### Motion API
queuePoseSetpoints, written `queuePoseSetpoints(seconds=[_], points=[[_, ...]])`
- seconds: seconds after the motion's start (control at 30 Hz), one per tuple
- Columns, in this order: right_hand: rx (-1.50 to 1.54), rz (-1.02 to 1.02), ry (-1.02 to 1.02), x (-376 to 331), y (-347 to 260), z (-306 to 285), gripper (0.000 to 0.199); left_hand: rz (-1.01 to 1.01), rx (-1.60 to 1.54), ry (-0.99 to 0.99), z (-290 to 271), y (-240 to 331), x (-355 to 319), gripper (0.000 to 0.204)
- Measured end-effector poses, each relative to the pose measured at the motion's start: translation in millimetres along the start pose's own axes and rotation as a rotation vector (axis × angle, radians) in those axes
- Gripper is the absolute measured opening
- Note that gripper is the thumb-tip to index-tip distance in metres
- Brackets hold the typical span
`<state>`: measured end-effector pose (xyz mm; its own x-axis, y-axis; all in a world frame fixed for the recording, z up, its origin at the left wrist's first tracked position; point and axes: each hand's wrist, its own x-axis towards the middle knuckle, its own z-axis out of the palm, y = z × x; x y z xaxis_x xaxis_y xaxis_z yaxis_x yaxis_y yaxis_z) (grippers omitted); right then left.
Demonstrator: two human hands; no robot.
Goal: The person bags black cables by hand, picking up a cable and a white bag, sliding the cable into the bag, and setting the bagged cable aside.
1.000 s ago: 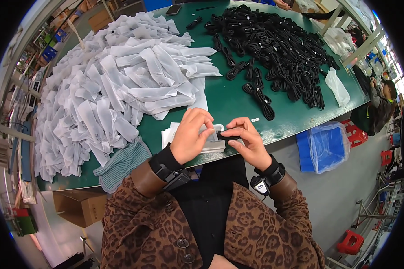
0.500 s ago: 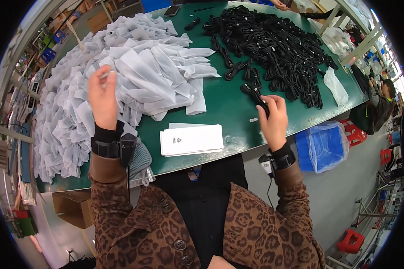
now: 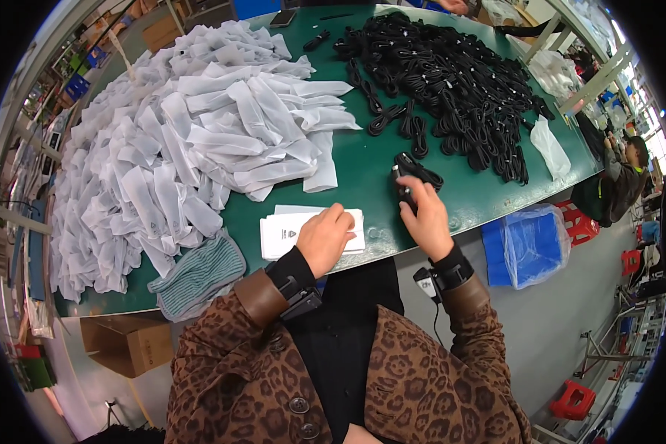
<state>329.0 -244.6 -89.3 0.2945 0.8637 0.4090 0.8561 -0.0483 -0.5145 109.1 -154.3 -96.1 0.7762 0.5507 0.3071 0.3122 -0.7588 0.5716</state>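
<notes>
Black cable bundle (image 3: 405,192) grasped in the right hand (image 3: 428,220), white pouch stack (image 3: 277,235) partly covered by the left hand (image 3: 324,240), whether pinched can't be told; the green table (image 3: 361,169) is crowded by heaped pouches (image 3: 192,140) and piled cables (image 3: 459,96)

- A grey-green striped cloth (image 3: 200,277) lies on the bench (image 3: 477,196), at its near left edge, partly hanging over.
- An open cardboard box (image 3: 126,344) sits below the bench's near left edge.
- A dark phone (image 3: 283,18) lies at the bench's far edge.
- A blue bin (image 3: 499,248) with a clear plastic bag (image 3: 547,244) stands just beside the bench's right front edge.
- A red stool (image 3: 573,399) stands on the floor, well apart from the bench, to its right.
- A person (image 3: 636,177) in dark clothes is right of the bench.
</notes>
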Motion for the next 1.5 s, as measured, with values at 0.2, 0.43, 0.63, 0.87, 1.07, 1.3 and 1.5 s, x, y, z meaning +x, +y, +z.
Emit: queuePoseSetpoints(seconds=[0.2, 0.43, 0.63, 0.87, 1.07, 1.3, 1.5], points=[[0.195, -0.060, -0.102, -14, -6, 7, 0.031, 0.053, 0.008, 0.082, 0, -2, -5, 0.013], [-0.222, -0.474, 0.033, 7, -8, 3, 0.031, -0.115, -0.229, 0.094, 4, -8, -6, 0.007], [-0.188, -0.532, 0.007, 10, 5, -7, 0.034, -0.259, -0.359, 0.036, -11, -2, -7, 0.007], [0.164, -0.134, -0.168, -14, -28, -25, 0.034, -0.350, -0.454, 0.037, -8, -7, -7, 0.009], [0.045, -0.265, -0.274, -20, -30, -26, 0.034, -0.298, -0.477, 0.103, -9, -4, -6, 0.009], [0.435, 0.107, -0.486, -12, -26, -18, 0.025, 0.061, -0.280, 0.105, -18, 2, -3, 0.012], [0.463, -0.063, -0.243, -14, -33, -3, 0.021, 0.191, -0.153, 0.147, -30, 8, 1, 0.015]])
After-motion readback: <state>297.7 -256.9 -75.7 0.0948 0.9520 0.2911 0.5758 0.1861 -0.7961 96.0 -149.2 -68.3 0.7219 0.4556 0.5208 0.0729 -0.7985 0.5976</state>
